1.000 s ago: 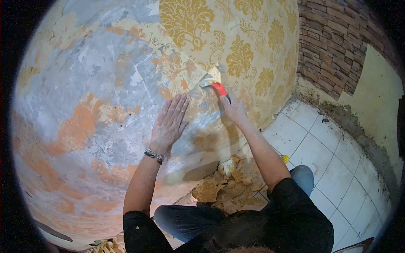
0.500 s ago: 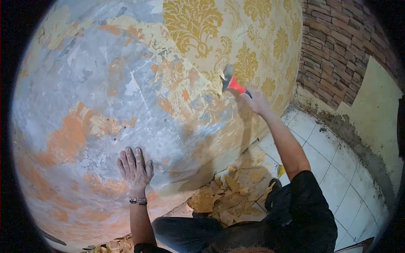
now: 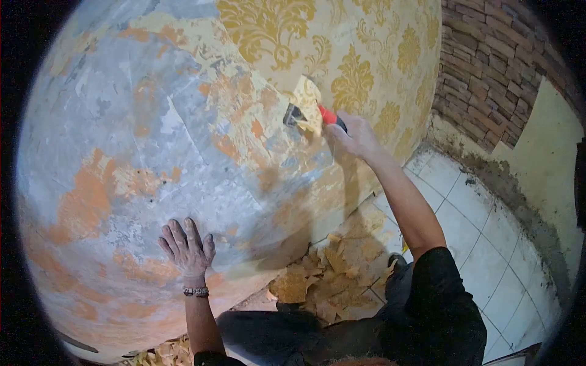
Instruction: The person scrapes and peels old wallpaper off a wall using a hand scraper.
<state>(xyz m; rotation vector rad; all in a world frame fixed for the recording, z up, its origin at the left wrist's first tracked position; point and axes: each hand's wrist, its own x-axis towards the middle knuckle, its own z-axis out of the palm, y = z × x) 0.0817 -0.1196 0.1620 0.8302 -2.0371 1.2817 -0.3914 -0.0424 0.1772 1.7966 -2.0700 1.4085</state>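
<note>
A scraper (image 3: 311,116) with a red handle is gripped in the closed right hand (image 3: 353,135), its blade set under a lifted flap of wallpaper (image 3: 307,100) at the edge of the patterned covering on the wall (image 3: 122,152). The flap is judged thin, light and brittle, liable to tear; it is best taken near its attached root. The left hand (image 3: 185,247) is pressed flat and open on the bare wall, well below and left of the scraper, holding nothing. Torn scraps (image 3: 323,277) lie at the wall's foot.

White tiled floor (image 3: 482,244), brick-pattern wall (image 3: 488,67) right, dim light.
</note>
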